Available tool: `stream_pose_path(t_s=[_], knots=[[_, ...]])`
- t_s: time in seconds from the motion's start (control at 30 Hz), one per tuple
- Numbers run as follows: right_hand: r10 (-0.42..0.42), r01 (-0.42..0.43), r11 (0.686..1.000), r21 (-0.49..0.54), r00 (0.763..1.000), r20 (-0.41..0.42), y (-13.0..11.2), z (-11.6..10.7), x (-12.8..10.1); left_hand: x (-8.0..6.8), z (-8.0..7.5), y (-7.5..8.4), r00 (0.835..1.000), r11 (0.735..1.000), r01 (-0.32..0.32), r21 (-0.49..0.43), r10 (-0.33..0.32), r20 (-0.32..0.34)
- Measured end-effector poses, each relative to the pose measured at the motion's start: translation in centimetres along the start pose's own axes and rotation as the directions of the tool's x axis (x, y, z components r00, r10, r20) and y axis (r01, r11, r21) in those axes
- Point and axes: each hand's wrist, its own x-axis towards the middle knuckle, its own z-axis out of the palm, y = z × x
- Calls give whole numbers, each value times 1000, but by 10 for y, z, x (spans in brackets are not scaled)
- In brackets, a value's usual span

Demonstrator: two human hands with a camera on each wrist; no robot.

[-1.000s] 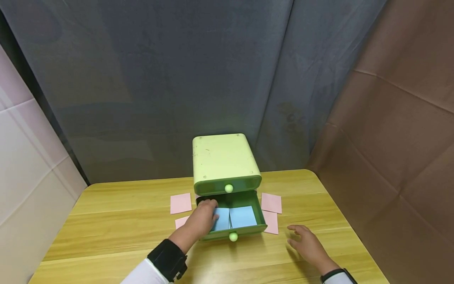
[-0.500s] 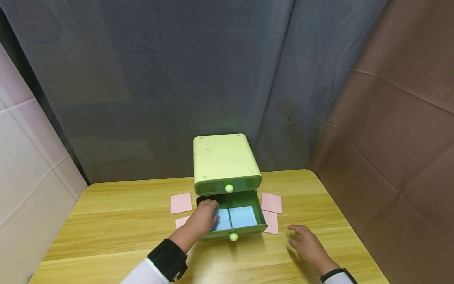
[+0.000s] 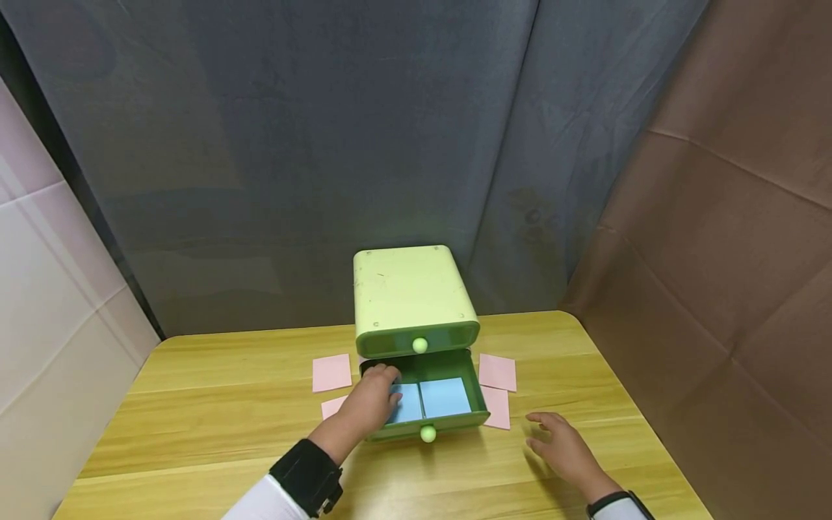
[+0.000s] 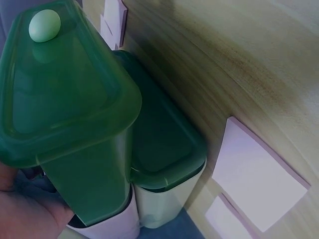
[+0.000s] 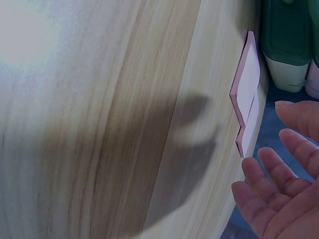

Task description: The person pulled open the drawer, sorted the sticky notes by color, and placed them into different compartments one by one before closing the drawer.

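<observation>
The left hand [image 3: 368, 406] reaches into the open lower drawer [image 3: 448, 421] of the green cabinet [image 3: 409, 296], its fingers [image 3: 388, 373] curled down over the left blue pad [image 3: 408, 402] at the drawer's 9 o'clock side; whether they actually pinch the pad or merely rest on it cannot be told from the head view, and the left wrist view shows only the heel of the hand [image 4: 30, 211] against the drawer's green wall [image 4: 84, 194]. A second blue pad [image 3: 445, 396] lies flat in the drawer just beside the first, at its 3 o'clock. The drawer's pale round knob [image 3: 427, 433] sits at its 6 o'clock edge, and the shut upper drawer carries a matching knob [image 3: 419, 345] above. The right hand [image 3: 564, 446] hovers low over the wooden table [image 3: 195, 426] at the drawer's 4 o'clock, fingers spread and relaxed, holding nothing; the right wrist view shows its open fingers [image 5: 279, 191] apart from the pads. Two pink pads [image 3: 497, 388] lie on the table at the cabinet's 3 o'clock, one behind the other, and two more pink pads [image 3: 331, 373] lie at its 9 o'clock, the nearer one partly hidden by the left forearm.
</observation>
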Motion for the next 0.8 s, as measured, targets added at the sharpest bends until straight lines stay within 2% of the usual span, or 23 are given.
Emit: stream_pose_path(t_s=[0.13,0.3,0.43,0.8], knots=[[6,-6,1000,10,1000,1,0,0,-1,-2,0,-2,1000,1000,2,-29,-3,-19],[3,-3,1000,8,1000,-5,0,0,-1,-6,-3,-7,997,997,-5,-71,-1,-76],[10,-10,1000,11,1000,-6,0,1,0,-11,-7,-11,992,995,-13,-101,0,-127],[19,-19,1000,23,1000,-3,-3,4,1,-29,-22,-28,973,984,4,-180,-45,-225]])
